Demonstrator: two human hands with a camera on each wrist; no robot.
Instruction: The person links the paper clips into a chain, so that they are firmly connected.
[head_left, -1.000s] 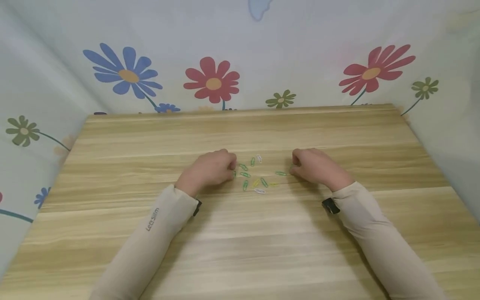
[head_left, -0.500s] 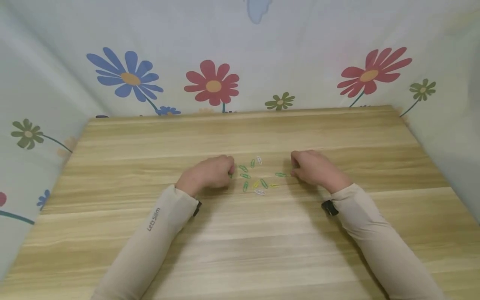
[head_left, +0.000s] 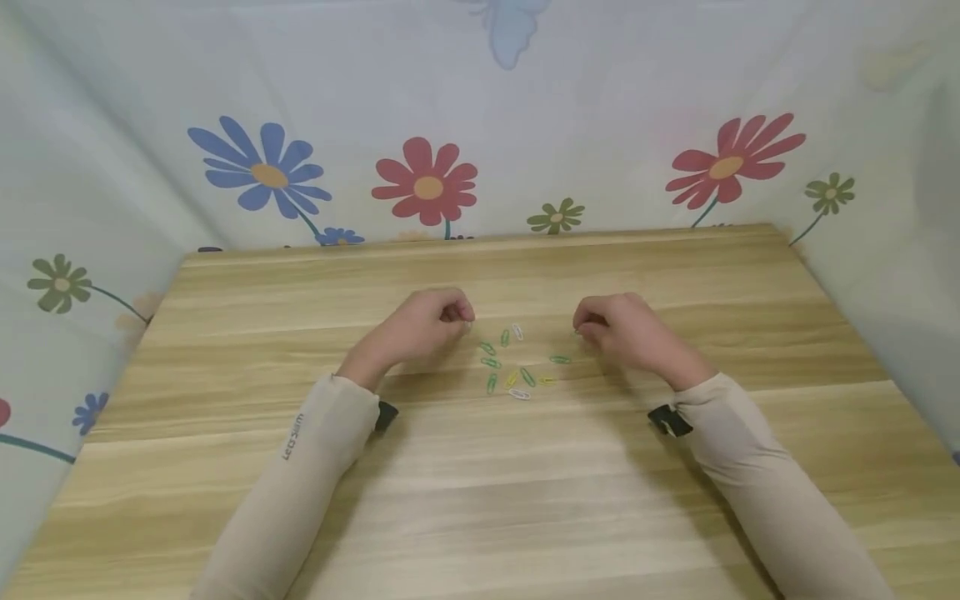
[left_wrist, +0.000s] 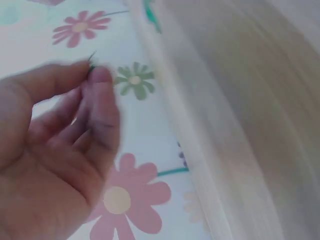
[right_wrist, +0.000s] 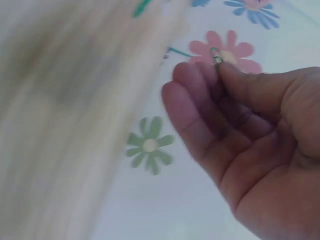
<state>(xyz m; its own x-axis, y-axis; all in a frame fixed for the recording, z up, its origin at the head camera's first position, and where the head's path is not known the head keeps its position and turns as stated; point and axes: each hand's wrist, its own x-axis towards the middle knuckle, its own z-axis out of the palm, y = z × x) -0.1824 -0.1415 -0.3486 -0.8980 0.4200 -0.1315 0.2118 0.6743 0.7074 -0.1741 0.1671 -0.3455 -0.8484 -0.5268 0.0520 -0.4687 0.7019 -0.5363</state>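
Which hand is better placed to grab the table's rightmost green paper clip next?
Probably the right hand: it is nearest that green clip, though pinching another clip; the left hand is farther.

Soft light; diffuse shadows beside sleeves (head_left: 750,475); pale sheen on tabletop (head_left: 480,500); wrist views blurred, hazy.
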